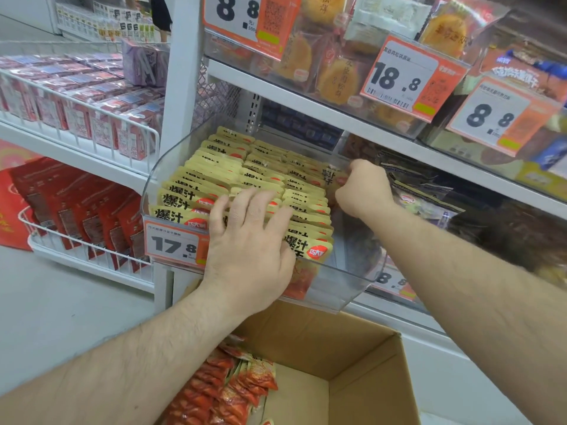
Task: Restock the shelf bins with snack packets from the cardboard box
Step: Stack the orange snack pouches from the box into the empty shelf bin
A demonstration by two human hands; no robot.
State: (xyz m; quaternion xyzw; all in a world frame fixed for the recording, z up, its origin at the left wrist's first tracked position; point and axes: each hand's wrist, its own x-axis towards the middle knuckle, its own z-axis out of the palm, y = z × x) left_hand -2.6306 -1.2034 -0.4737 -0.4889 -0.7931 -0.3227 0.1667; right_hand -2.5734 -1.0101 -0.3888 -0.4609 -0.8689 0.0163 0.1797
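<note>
A clear plastic shelf bin (pixel 153 179) holds rows of upright yellow snack packets (pixel 214 170) with black characters. My left hand (pixel 248 250) lies over the front rows, its spread fingers pressing on the packet tops. At the bin's right side my right hand (pixel 365 188) is curled, gripping yellow packets against the right wall. Below the bin stands an open cardboard box (pixel 352 348) with red and orange snack packets (pixel 227 391) heaped in its left part.
A 17.8 price tag (pixel 175 245) hangs on the bin's front. Above, a shelf carries bins of pastry packs (pixel 334 81) with 18.8 and 8.8 tags. Dark snack packs (pixel 414 191) fill the neighbouring bin on the right. Wire racks with red boxes (pixel 79 118) stand to the left.
</note>
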